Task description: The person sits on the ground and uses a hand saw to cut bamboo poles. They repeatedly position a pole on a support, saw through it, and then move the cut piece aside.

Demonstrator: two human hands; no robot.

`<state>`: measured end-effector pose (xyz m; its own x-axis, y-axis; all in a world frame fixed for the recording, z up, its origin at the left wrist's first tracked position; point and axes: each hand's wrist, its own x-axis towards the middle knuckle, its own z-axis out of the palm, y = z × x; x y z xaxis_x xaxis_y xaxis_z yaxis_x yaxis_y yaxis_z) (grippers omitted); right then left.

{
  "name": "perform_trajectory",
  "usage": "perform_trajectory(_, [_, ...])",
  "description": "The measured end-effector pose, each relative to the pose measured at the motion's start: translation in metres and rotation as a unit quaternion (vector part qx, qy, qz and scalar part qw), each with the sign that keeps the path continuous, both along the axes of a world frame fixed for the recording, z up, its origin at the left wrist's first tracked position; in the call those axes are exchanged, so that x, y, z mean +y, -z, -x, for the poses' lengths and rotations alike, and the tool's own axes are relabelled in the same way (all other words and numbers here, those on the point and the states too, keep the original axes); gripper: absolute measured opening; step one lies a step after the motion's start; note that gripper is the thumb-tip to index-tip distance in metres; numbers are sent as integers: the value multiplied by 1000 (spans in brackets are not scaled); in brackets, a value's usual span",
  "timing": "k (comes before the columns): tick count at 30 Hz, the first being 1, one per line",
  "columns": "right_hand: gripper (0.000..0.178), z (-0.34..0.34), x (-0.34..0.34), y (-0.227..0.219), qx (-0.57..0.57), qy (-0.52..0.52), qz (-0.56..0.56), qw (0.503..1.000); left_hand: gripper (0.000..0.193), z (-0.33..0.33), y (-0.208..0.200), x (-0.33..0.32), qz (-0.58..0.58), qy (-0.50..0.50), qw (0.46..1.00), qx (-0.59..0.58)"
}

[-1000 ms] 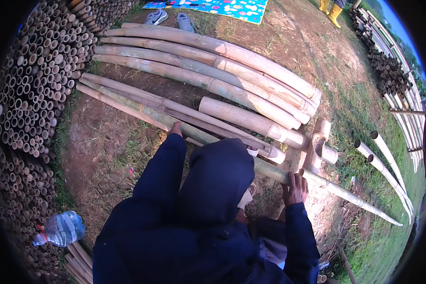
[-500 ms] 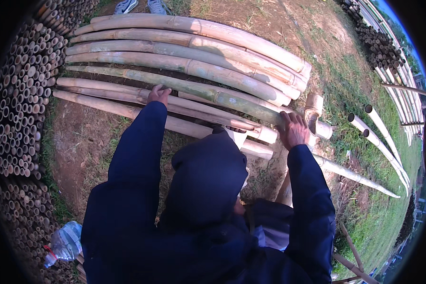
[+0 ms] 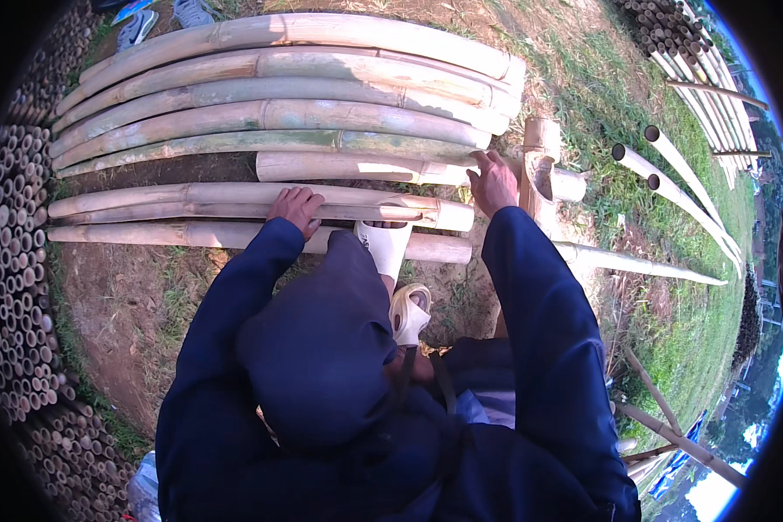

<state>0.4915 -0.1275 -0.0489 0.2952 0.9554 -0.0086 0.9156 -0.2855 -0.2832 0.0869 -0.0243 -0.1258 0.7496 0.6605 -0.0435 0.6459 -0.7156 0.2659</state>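
Several bamboo poles lie side by side on the ground before me. My left hand [image 3: 297, 210] rests, fingers laid over the top, on a split bamboo pole [image 3: 165, 199] in the near group. At the right end of a greenish bamboo pole [image 3: 322, 142], my right hand [image 3: 496, 183] has its fingers bent over that end. This pole lies along the near side of the far row. Just nearer is a paler bamboo pole [image 3: 348, 167], its right end beside my right thumb. Another pole [image 3: 148, 232] lies nearest me, partly behind my head covering.
An upright notched bamboo piece [image 3: 541, 139] stands by the right ends. Stacked bamboo [image 3: 13, 261] fills the left side. More poles [image 3: 692, 191] lie on grass at right. Shoes [image 3: 136, 30] show at the far left, and a plastic bottle [image 3: 144, 487] at lower left.
The greenish pole has shifted away from me against the far row, uncovering the paler pole. My left hand has come off it onto the split pole. The whole view has also shifted.
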Motion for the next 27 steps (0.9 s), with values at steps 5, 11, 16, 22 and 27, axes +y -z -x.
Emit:
perform_trajectory(5, [39,65,-17,-37,29,-118,-53,991,38,8,-1,-5,-64,5,996,-54])
perform_trajectory(11, [29,131,-49,-41,-55,-247,126,959,39,7,-52,-27,-160,41,984,-65])
perform_trajectory(16, [12,126,-86,-4,-68,-271,-3,960,42,25,-49,-32,76,-73,986,126])
perform_trajectory(22, [10,106,-123,-3,-46,-250,12,967,34,12,-35,-65,58,-43,996,58])
perform_trajectory(27, [11,88,-142,-10,-59,-249,-27,966,34,0,-65,-83,39,-34,996,72])
